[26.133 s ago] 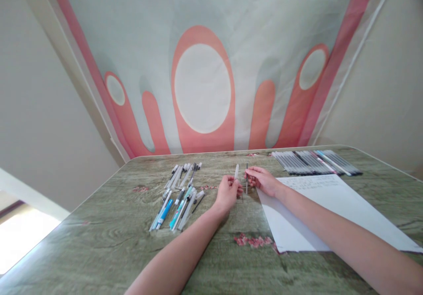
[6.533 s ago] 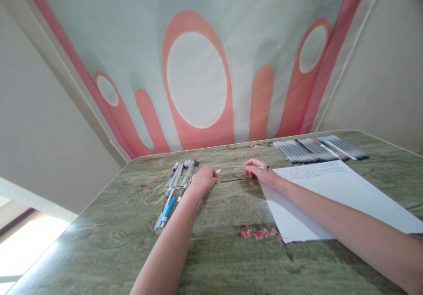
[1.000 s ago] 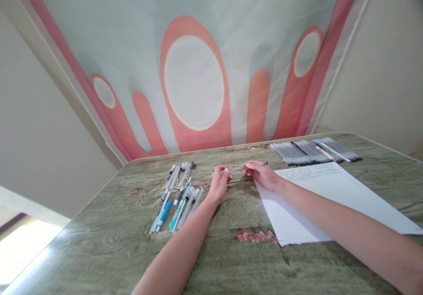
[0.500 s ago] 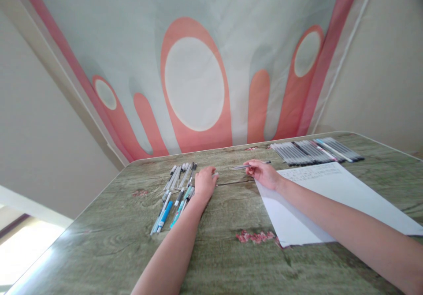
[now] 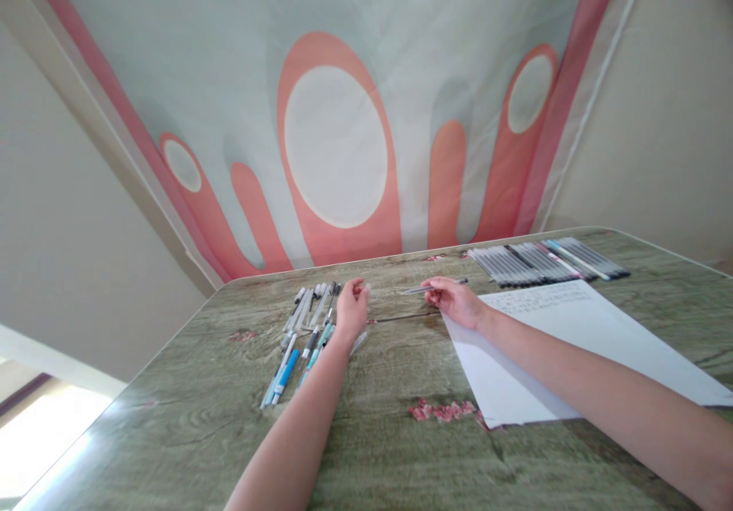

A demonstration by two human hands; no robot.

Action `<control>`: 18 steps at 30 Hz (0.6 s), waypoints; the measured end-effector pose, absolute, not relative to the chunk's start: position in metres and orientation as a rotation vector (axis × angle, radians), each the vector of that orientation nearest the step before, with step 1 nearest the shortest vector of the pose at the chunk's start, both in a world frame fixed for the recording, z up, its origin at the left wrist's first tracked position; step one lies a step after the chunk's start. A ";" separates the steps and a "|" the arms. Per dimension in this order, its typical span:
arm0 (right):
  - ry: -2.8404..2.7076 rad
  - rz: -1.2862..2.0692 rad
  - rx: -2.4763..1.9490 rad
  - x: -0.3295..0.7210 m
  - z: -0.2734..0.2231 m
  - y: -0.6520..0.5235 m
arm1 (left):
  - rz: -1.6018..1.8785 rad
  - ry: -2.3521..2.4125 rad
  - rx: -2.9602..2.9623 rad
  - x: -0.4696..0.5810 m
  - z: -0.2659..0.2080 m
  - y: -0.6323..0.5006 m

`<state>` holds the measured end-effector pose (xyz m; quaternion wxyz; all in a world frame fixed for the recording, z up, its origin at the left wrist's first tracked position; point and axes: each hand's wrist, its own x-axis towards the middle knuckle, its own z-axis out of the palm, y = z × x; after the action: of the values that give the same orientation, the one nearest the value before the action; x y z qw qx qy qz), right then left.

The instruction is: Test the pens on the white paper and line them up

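Right fingers [image 5: 436,287] grip a slim grey plastic pen [image 5: 415,290], mid-frame.
I can't tell if the left hand [image 5: 352,311] grips; slack pinching could drop the pen.

Bare skin is what shows of the person: the left hand [image 5: 351,312] and right hand [image 5: 460,303] are uncovered, as are the left forearm [image 5: 303,427] and right forearm [image 5: 573,377], up to where each leaves the view. Both forearms are slim and smooth in outline, broad toward the near side and narrowing gently to slender wrists [image 5: 484,318] at the far end. The hands have rounded backs and slim fingers [image 5: 436,284]. The fingernails are probably short, though they are too small and blurred to be sure.
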<state>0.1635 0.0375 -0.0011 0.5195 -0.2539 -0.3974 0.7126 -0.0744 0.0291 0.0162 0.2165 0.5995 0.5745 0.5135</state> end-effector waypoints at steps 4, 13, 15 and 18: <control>-0.997 1.700 -0.641 0.163 -0.001 0.036 | 1.543 1.273 1.199 -0.068 0.021 0.029; -1.101 1.681 -0.633 0.164 0.001 0.032 | 1.540 0.884 0.579 -0.030 0.026 0.011; -1.100 1.692 -0.622 0.164 0.001 0.033 | 1.550 0.874 0.550 -0.025 0.026 0.008; -1.112 1.696 -0.619 0.164 0.000 0.034 | 1.537 0.877 0.555 -0.021 0.026 0.005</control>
<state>0.1636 0.0338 -0.0003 0.4887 -0.2546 -0.4574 0.6979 -0.0207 0.0046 0.0258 0.5997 0.2394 0.3785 0.6631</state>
